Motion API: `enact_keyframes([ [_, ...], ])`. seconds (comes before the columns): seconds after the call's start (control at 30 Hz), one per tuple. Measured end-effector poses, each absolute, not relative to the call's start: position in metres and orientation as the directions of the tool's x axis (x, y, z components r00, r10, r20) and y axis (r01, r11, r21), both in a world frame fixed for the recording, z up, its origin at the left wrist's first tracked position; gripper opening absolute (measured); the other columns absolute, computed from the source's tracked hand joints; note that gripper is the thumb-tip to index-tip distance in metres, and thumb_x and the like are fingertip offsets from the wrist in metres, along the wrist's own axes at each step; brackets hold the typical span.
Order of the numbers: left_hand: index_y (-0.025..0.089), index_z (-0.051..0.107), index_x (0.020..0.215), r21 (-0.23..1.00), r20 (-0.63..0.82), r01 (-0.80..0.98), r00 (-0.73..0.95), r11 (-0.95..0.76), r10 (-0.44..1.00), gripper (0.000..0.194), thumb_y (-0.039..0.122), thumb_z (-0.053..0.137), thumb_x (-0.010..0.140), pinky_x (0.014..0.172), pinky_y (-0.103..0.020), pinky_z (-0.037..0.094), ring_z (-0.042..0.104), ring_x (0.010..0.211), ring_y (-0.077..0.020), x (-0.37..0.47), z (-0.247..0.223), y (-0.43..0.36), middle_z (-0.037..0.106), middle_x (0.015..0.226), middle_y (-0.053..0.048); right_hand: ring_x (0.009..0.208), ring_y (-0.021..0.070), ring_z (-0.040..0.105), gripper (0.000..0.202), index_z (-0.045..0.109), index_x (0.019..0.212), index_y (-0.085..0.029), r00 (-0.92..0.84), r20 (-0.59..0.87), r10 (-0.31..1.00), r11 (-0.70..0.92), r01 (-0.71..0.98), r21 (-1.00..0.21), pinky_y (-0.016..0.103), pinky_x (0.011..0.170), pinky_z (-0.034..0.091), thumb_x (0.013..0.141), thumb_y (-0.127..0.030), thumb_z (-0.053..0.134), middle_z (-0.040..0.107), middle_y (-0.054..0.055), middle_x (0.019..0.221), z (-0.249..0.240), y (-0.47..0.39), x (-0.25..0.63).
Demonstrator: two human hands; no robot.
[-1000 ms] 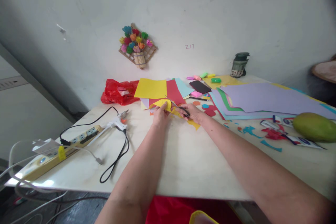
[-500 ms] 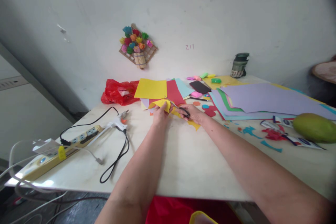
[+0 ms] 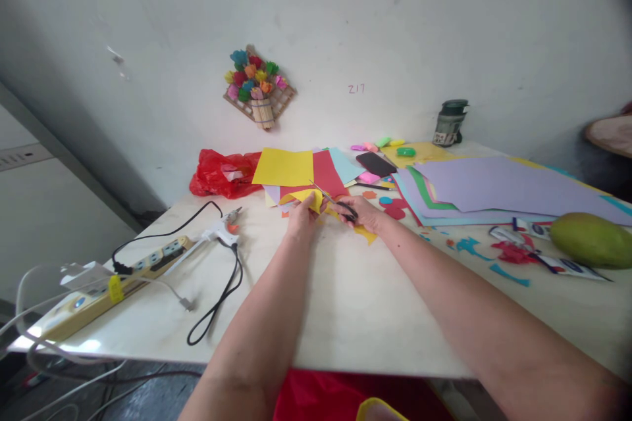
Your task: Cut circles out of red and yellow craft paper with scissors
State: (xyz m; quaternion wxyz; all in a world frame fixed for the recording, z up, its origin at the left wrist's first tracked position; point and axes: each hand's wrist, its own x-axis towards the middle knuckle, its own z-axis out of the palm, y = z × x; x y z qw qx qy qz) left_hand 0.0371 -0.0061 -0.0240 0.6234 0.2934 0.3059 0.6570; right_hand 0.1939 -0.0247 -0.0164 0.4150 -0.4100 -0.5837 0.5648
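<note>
My left hand (image 3: 303,212) pinches a piece of yellow paper (image 3: 297,195), which bends up over the fingers. In my right hand (image 3: 364,211) is a pair of scissors (image 3: 348,212) with black handles, its blades pointing up and left beside the yellow paper. Whether the blades are on the paper I cannot tell. A yellow strip (image 3: 366,235) hangs beneath my right hand. Just beyond the hands lie a yellow sheet (image 3: 284,168) and a red sheet (image 3: 328,169).
At the left lie a white glue gun (image 3: 222,231) and a power strip (image 3: 143,268) with cables. A red plastic bag (image 3: 212,172) sits behind. To the right are a phone (image 3: 376,163), stacked coloured sheets (image 3: 474,184), blue paper scraps (image 3: 471,248), a green mango (image 3: 590,240) and a bottle (image 3: 449,123).
Hardly anything differs. Both hands keep nearly the same place, with the scissors and the yellow paper still held.
</note>
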Motion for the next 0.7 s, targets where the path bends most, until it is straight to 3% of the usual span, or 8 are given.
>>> enact_keyframes([
  [0.5,0.013,0.059,0.077,0.77,0.003,-0.638,-0.044,-0.031,0.999,0.01,0.012,0.068,0.075,0.077,-0.034,0.057,0.07,0.076,-0.0201,0.0379,-0.0214,-0.008,0.068,0.076,-0.007,0.032,0.0027,0.038,0.028,0.056,0.066,-0.014,-0.312,0.028,0.95,0.04,0.03,-0.999,0.015,0.031,0.025,0.067,-0.036,0.074,0.052,-0.005,0.047,-0.0154,-0.0253,0.1942],
  [0.7,0.014,0.059,0.083,0.779,0.027,-0.626,-0.043,-0.048,0.999,0.017,0.016,0.072,0.073,0.075,-0.033,0.056,0.069,0.077,-0.0202,0.0376,-0.0231,-0.0069,0.068,0.08,-0.007,0.033,0.0033,0.037,0.03,0.054,0.064,-0.015,-0.304,0.027,0.952,0.041,0.04,-0.998,0.016,0.031,0.024,0.066,-0.037,0.075,0.051,-0.005,0.047,-0.0142,-0.0268,0.1936],
])
